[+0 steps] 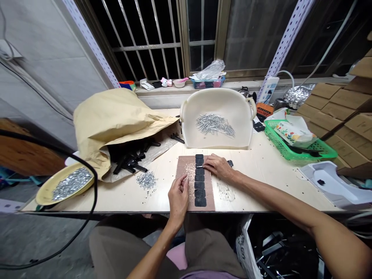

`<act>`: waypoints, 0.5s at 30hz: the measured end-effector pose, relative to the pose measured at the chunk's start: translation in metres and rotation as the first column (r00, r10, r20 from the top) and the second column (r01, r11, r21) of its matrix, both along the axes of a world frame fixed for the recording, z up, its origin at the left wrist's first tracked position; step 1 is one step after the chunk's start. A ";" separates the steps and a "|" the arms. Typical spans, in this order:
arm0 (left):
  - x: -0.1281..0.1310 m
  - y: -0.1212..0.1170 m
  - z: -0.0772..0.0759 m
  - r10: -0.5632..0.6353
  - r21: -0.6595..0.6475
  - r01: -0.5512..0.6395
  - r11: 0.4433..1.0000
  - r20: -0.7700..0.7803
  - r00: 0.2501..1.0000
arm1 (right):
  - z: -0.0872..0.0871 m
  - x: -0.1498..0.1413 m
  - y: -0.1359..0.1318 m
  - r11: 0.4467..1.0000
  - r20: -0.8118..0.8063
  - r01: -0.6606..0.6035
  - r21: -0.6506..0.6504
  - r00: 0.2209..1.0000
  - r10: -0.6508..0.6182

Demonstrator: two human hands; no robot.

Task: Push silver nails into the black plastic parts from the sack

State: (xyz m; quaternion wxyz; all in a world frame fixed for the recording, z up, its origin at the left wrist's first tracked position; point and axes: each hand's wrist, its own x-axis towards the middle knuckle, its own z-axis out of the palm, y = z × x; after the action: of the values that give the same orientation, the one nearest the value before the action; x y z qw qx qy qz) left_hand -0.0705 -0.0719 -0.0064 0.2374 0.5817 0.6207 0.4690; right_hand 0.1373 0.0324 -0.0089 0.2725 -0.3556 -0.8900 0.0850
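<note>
A brown mat (180,164) lies on the table in front of me, with a column of several black rounded plates (200,185) along it. Tiny pale bits (190,172) are scattered on the mat, left of the plates. My right hand (219,166) reaches in from the right, its fingertips closed on a thin silvery metal pin (199,166) over one of the upper plates. At the mat's left edge is my left hand (178,195), thumb and fingers pinched together; whatever they hold is too small to make out. Another black piece (230,163) shows just beyond my right hand.
A white tub (188,133) holding metal pins (215,124) stands behind the mat. Left are small metal parts (147,179), a paper sack (113,112) of black parts and a yellow bowl (43,193). Right are a green basket (305,155), a white plastic piece (331,184) and cardboard boxes (343,116).
</note>
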 end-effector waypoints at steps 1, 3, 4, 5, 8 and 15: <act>0.000 0.000 0.000 -0.002 0.006 0.002 1.000 -0.006 1.000 | -0.001 0.000 -0.001 1.000 0.001 0.003 0.005 1.000 -0.003; 0.000 0.000 -0.001 -0.001 0.016 0.001 1.000 -0.007 1.000 | -0.002 -0.002 -0.003 1.000 0.010 0.011 0.016 1.000 -0.011; 0.000 0.000 -0.001 0.004 0.020 -0.003 1.000 -0.004 1.000 | -0.001 -0.004 -0.005 1.000 0.017 0.009 0.020 1.000 -0.009; 0.000 0.000 -0.002 0.007 0.025 -0.007 1.000 0.000 1.000 | 0.000 -0.005 -0.009 1.000 0.025 -0.002 0.019 1.000 0.002; -0.002 0.001 -0.003 -0.004 0.038 0.004 0.999 -0.007 1.000 | 0.014 -0.004 -0.027 0.997 0.052 -0.079 -0.015 0.995 0.080; -0.006 0.004 -0.005 -0.042 0.057 0.041 0.998 0.026 0.999 | 0.088 0.090 -0.127 0.939 0.227 0.021 -0.343 0.972 0.061</act>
State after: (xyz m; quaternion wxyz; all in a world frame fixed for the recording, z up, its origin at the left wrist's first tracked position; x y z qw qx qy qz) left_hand -0.0766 -0.0680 -0.0112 0.2388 0.5946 0.5919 0.4890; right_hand 0.2278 -0.0948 0.0786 0.0986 -0.3961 -0.8909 0.1990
